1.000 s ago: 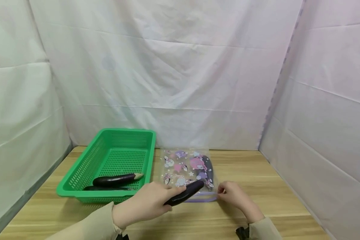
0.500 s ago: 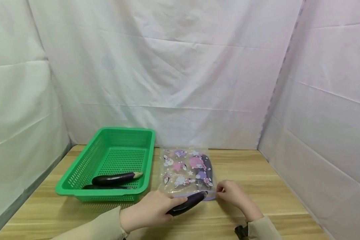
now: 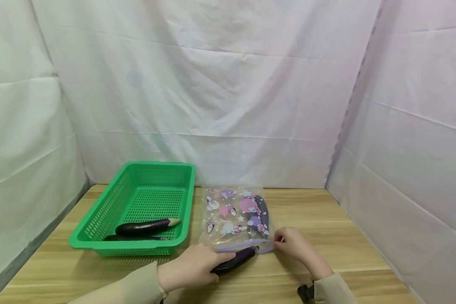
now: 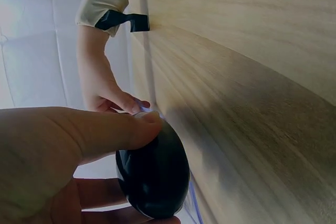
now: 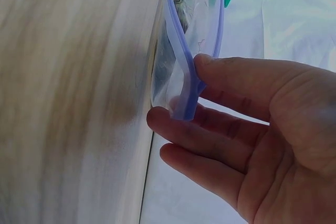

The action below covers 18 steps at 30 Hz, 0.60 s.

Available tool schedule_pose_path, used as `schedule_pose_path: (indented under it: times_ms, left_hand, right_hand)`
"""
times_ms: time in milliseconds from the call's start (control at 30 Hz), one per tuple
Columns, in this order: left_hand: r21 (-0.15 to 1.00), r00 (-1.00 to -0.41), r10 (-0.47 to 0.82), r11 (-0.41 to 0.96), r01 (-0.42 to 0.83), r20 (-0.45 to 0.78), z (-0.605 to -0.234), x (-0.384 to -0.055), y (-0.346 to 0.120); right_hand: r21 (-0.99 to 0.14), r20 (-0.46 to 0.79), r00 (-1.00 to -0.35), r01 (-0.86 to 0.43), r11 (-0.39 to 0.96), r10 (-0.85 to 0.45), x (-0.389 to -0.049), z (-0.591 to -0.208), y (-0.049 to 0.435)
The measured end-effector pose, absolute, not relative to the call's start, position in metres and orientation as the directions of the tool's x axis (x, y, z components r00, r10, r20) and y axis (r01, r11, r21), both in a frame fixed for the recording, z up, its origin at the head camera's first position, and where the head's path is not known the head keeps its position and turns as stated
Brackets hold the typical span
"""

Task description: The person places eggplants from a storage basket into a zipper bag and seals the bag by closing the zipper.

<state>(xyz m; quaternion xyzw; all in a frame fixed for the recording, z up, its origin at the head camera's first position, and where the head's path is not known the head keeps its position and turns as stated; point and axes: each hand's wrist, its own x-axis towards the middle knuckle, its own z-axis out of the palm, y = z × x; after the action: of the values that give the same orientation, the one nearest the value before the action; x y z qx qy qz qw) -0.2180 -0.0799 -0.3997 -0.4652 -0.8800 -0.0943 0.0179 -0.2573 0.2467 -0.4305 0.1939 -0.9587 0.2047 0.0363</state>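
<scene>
My left hand (image 3: 191,267) grips a dark purple eggplant (image 3: 235,260) by its rounded end, thumb on one side and fingers on the other. The eggplant's stem end points right, at the parted mouth of a clear zip bag (image 3: 233,215) printed with cartoon figures. My right hand (image 3: 294,245) pinches the right corner of the bag's purple zip edge (image 5: 185,95) between thumb and fingers. Another eggplant (image 3: 264,211) lies inside the bag along its right side. In the left wrist view the held eggplant (image 4: 155,171) shows its blunt end.
A green slotted basket (image 3: 190,198) stands to the left of the bag. Two eggplants lie near its front, one (image 3: 142,228) partly over the other (image 3: 133,238). White cloth (image 3: 220,84) walls the wooden table (image 3: 319,211) at the back and sides.
My left hand has brought the eggplant down and slightly right, its stem end now at the bag's mouth. The zip edges have parted. My right hand stays at the corner.
</scene>
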Motion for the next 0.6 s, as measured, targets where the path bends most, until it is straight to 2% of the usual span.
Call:
schedule_pose_path:
  times_ms: [433,600]
  left_hand:
    - [0.217,-0.569,0.818,0.543,0.811,0.082,-0.4069,-0.2262,-0.0798]
    - [0.206,-0.570,0.818,0.546,0.812,0.078,-0.4064,-0.2273,-0.0795]
  right_hand:
    - [-0.393,0.140,-0.930,-0.368,0.843,-0.341,-0.2567,-0.4292,0.2449]
    - [-0.407,0.138,-0.932,-0.362,0.839,-0.335,-0.2562,-0.4300,0.2452]
